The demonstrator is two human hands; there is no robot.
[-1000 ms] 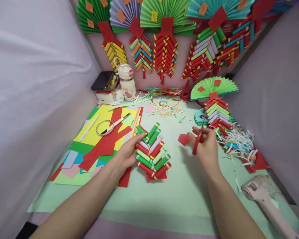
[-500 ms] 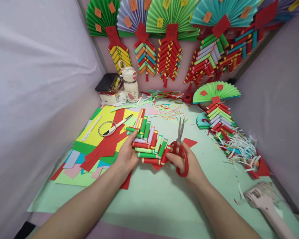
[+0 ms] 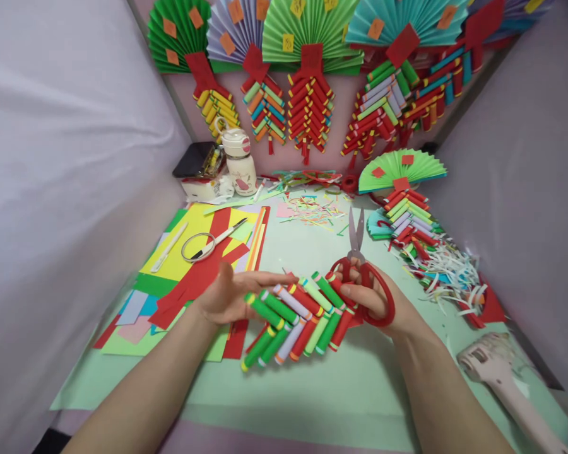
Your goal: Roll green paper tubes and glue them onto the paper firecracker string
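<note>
A string of rolled-paper firecrackers (image 3: 298, 321) in green, lilac and red lies slanted in the air above the table. My right hand (image 3: 372, 296) pinches its right end and also holds red-handled scissors (image 3: 357, 246), whose blades point away from me and stand slightly apart. My left hand (image 3: 230, 293) is open, thumb raised and fingers stretched flat behind the string's upper edge. Whether those fingers touch the paper rolls cannot be made out.
Coloured paper sheets (image 3: 170, 284) lie at the left with a craft knife (image 3: 224, 236) and a tape ring. A white bottle (image 3: 240, 167) stands at the back near paper scraps (image 3: 312, 208). On the right are shredded strips (image 3: 454, 271) and a glue gun (image 3: 492, 366). Finished fans (image 3: 312, 31) hang behind.
The string has swung to slant up to the right and come nearer to me. My left hand has let go of it and spread its fingers. The scissors' blades have parted a little.
</note>
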